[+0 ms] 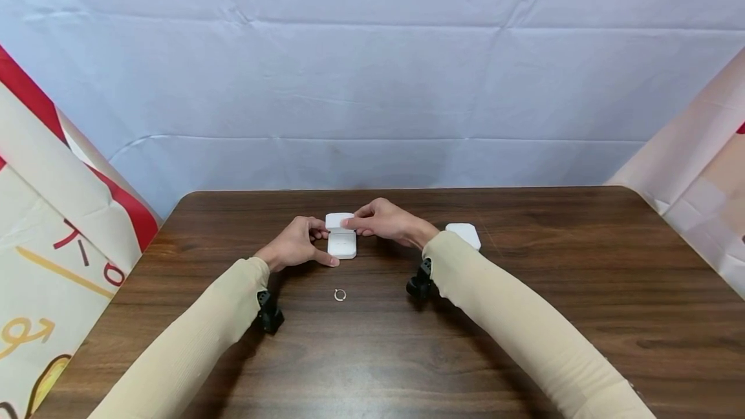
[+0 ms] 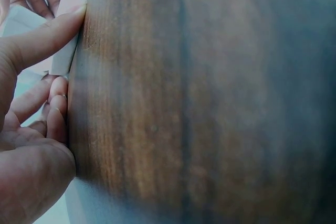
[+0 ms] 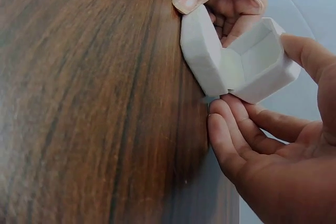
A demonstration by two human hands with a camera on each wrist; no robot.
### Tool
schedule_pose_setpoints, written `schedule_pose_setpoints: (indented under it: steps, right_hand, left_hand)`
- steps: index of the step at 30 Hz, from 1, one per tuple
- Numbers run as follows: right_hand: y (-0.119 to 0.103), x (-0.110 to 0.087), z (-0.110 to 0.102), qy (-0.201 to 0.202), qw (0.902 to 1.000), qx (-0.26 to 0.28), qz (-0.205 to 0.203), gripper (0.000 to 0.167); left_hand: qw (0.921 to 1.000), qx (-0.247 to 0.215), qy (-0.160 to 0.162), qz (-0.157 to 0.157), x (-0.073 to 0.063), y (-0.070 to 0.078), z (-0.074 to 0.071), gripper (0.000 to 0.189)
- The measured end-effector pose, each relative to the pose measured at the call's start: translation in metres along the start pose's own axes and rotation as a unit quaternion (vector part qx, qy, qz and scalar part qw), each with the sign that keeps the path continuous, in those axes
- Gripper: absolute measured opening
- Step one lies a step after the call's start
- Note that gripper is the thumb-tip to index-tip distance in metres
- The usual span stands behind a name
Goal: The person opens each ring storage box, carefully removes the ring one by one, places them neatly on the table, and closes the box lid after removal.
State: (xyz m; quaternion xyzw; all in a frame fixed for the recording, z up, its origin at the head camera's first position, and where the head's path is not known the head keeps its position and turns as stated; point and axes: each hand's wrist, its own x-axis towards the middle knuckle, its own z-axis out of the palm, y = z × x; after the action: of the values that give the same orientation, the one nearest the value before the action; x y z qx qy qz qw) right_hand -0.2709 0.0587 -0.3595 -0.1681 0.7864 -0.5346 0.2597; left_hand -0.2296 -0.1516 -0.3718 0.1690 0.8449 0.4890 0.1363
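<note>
The small gold-toned ring (image 1: 340,300) lies on the near side of the white hinged ring box (image 1: 342,247), nearer the left hand (image 1: 295,242). That hand, left of the box, grips it with its thumb at the near edge. The box stands open, long axis running away from the person. Right of it, the right hand (image 1: 388,220) pinches the raised lid (image 1: 334,220); farther right sits a white octagonal piece (image 1: 465,235) (perhaps a cover).

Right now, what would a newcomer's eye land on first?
Probably the white box, open towards the far edge of the dark table, its base gripped by the left hand and its lid by the right hand. Next, the ring, lying alone nearer the viewer. A white piece lies right of the right hand.
</note>
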Motion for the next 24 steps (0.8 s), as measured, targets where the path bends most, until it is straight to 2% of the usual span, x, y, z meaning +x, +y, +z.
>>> schedule_pose_setpoints:
  steps: [3, 7, 9, 15, 24]
  right_hand:
    - [0.000, 0.000, 0.000, 0.003, 1.0000, -0.007, -0.004, 0.043]
    - [0.002, -0.001, -0.002, 0.010, 0.9996, -0.024, -0.008, 0.047]
    - [0.002, -0.002, -0.003, 0.015, 0.9991, -0.039, -0.012, 0.049]
    - [0.004, -0.004, -0.001, 0.031, 0.9961, -0.076, -0.031, 0.047]
    - [0.005, -0.006, 0.005, 0.028, 0.9940, -0.069, -0.080, 0.041]
  left_hand:
    - [1.0000, -0.001, -0.005, -0.001, 0.000, 0.002, 0.000, 0.045]
    - [1.0000, 0.005, -0.001, 0.004, 0.008, -0.016, 0.000, 0.044]
    - [0.9999, 0.012, 0.001, 0.004, 0.009, -0.018, -0.001, 0.044]
    - [0.9997, 0.024, 0.007, 0.002, 0.009, -0.020, -0.001, 0.044]
    - [0.9997, 0.022, 0.009, -0.002, 0.008, -0.019, -0.003, 0.052]
